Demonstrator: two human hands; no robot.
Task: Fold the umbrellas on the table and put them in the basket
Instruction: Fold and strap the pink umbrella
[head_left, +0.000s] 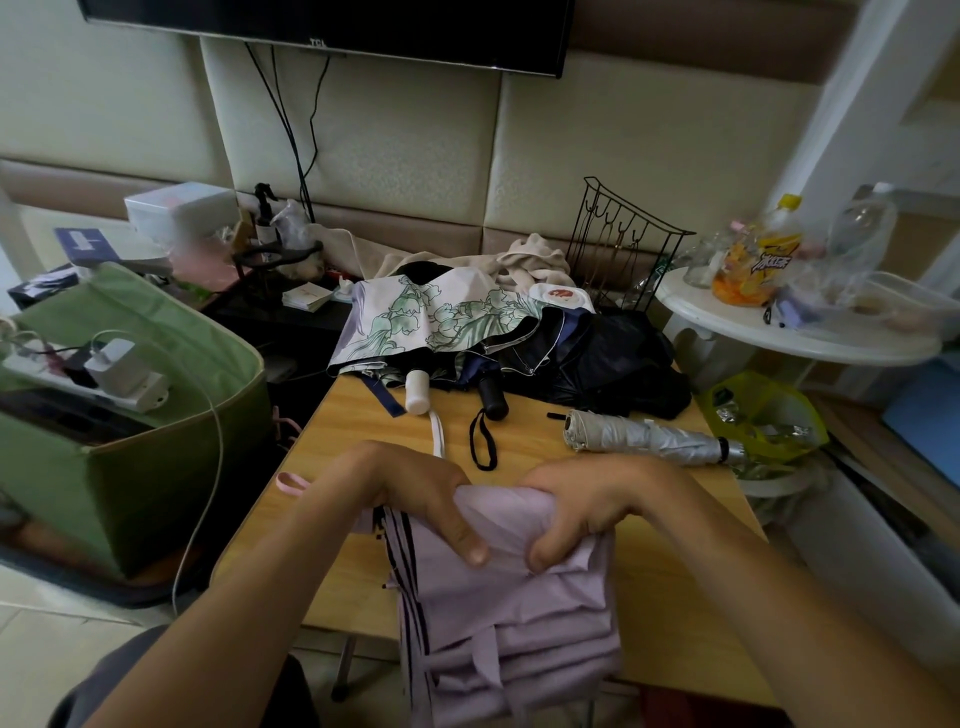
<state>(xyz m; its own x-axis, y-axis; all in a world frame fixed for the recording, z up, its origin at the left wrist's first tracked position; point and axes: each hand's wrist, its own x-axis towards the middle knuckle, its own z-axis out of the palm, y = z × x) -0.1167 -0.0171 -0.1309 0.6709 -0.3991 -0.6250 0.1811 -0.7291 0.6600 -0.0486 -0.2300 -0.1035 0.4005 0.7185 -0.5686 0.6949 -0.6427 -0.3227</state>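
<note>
Now both hands, left hand (415, 493) and right hand (587, 506), are clenching the pleated lilac fabric umbrella (509, 613) at the wooden table's (670, 587) six o'clock edge, gathering its folds; next, probably, wrapping them tight before reaching toward the green fabric basket (171, 441) at nine o'clock.

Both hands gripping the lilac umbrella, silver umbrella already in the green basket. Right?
Not quite. In the head view the silver umbrella lies folded on the table, not in the green basket. Both hands, left and right, do grip the lilac umbrella.
</note>
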